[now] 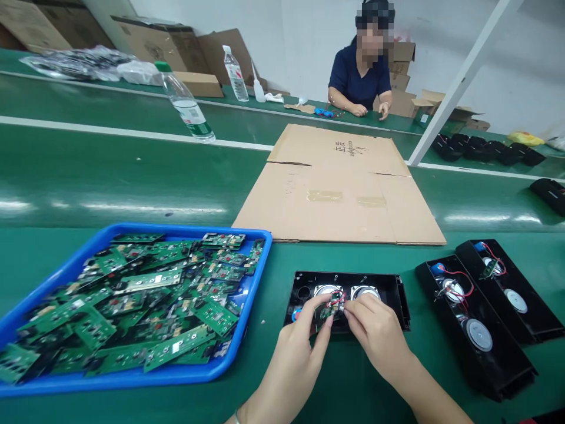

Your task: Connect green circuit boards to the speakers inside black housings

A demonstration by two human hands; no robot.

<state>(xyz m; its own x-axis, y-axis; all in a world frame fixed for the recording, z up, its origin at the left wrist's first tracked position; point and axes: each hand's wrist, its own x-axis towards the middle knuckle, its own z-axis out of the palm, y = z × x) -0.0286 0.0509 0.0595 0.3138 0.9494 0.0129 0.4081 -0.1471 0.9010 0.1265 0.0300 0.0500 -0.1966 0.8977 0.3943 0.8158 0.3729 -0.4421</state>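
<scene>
Viewing remotely through the head camera, I am listing the following. Left hand (304, 344), one: thumb and fingers clamping a small green circuit board (324, 317), holding it tilted over the near black case (395, 297), presumably so that its edge is facing the other hand. Right hand (377, 330), one: fingertips bunching at the board's right edge, beside red wires (339, 295); whether they are gripping a wire end or only touching the board, I cannot tell. Near black case, one: lying open side up on the green table (273, 365), two round speakers (364, 290) showing behind the fingers; the wires are seemingly short, which is likely why the board is hovering so low. Blue tray (132, 383), one: sitting at the left, heaped with loose boards (176, 348), probably for easy reach. Finished-looking or not, I am not judging: two black cases (507, 362), lying side by side and slanting at the right, open sides up, apparently giving the hands elbow room. Cardboard sheet (344, 224), one: lying flat beyond the near case, perhaps serving as a resting surface. Co-worker (359, 76), one: sitting opposite, forearms resting at the far bench.
</scene>
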